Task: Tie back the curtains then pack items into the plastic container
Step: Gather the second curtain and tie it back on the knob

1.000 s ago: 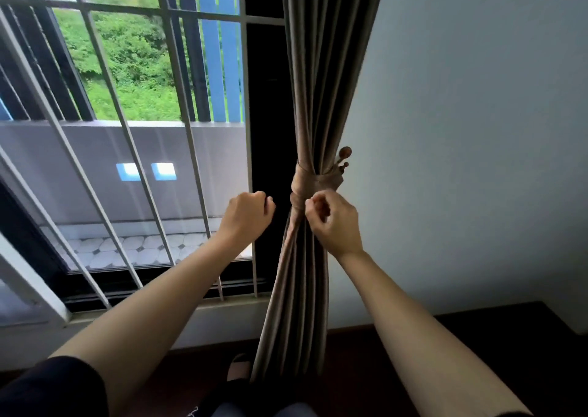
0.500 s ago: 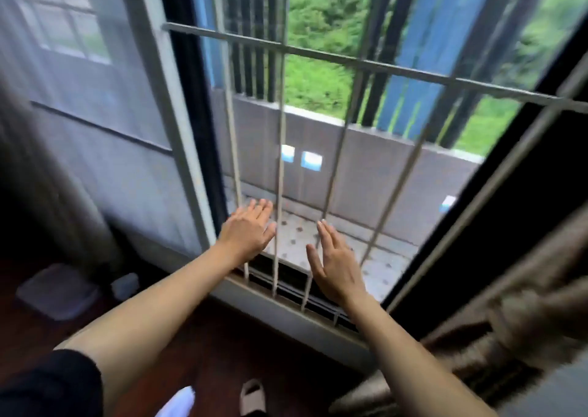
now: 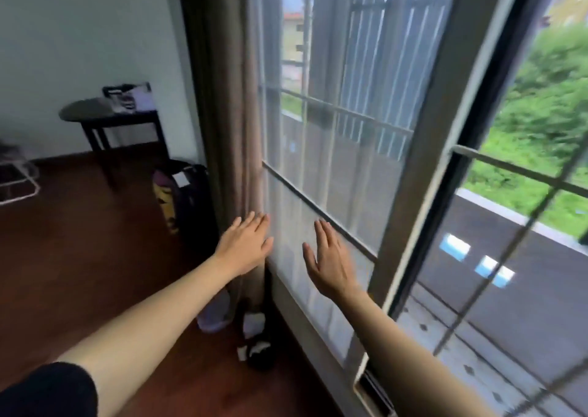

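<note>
While both arms reach toward the window, two hands show: the left hand [image 3: 246,246] and right hand [image 3: 331,267], each spread flat with fingers extended, holding nothing. One brown curtain [image 3: 222,98] hangs untied just beyond the left hand, beside one sheer white curtain [image 3: 302,194] across the glass. One dark worktop [image 3: 105,114] stands by the pale wall. Dark wooden floor [image 3: 79,241] covers the room.

Daylit window [image 3: 366,130], motion blur, edge distortion
</note>
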